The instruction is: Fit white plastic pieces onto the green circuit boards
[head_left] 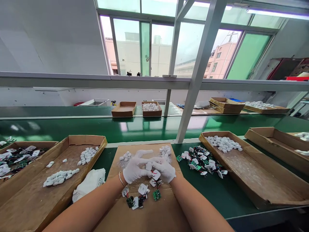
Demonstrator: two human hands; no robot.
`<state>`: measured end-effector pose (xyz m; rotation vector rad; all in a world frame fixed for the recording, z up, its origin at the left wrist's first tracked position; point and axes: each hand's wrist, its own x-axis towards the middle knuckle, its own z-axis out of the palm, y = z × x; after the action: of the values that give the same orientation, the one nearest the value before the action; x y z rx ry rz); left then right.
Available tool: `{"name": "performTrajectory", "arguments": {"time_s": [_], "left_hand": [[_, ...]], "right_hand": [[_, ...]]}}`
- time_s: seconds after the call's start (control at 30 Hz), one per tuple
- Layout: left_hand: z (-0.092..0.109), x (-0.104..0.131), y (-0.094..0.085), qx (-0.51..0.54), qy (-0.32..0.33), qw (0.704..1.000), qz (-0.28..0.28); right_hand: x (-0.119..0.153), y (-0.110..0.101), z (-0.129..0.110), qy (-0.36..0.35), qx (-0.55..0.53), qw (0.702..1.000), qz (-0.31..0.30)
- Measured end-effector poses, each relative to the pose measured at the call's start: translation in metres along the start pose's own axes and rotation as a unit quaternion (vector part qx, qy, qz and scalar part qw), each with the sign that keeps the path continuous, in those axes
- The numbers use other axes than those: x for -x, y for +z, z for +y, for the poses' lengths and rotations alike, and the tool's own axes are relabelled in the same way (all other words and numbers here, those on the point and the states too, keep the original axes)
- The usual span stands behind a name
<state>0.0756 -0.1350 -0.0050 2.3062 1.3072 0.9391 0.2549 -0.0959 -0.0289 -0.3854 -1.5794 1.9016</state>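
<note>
My left hand (pixel 137 167), in a white glove, is closed on a small white plastic piece (pixel 149 166) above the cardboard sheet (pixel 159 214). Touching it from the right, my gloved right hand (pixel 164 169) grips a white part (pixel 155 175) with red wires. A green circuit board (pixel 156 195) hangs or lies just below that part. Nearer to me on the cardboard are several white parts (pixel 143 189) with wires and dark boards. Small white pieces sit in two groups beyond my hands, one at the left (pixel 125 157) and one at the right (pixel 165 151).
A cardboard tray (pixel 26 206) with white pieces and a white cloth (pixel 90 183) are at the left. Wired boards (pixel 202 160) lie in a pile at the right, beside another tray (pixel 260 175). A grey metal post (pixel 193 77) rises behind the work surface.
</note>
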Motion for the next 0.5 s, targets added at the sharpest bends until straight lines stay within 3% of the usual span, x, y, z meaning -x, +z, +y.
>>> {"name": "performTrajectory", "arguments": {"time_s": [0.2, 0.4, 0.5], "left_hand": [[-0.001, 0.000, 0.004, -0.006, 0.020, 1.000, 0.012], [-0.004, 0.000, 0.008, 0.106, -0.010, 0.994, 0.009], [-0.009, 0.000, 0.008, 0.114, -0.011, 0.993, -0.007]], "right_hand": [[0.000, 0.003, 0.000, -0.022, 0.074, 0.996, 0.045], [0.000, 0.011, -0.002, -0.008, -0.063, 0.998, 0.016], [-0.001, 0.009, -0.003, 0.003, -0.080, 0.996, 0.028]]}}
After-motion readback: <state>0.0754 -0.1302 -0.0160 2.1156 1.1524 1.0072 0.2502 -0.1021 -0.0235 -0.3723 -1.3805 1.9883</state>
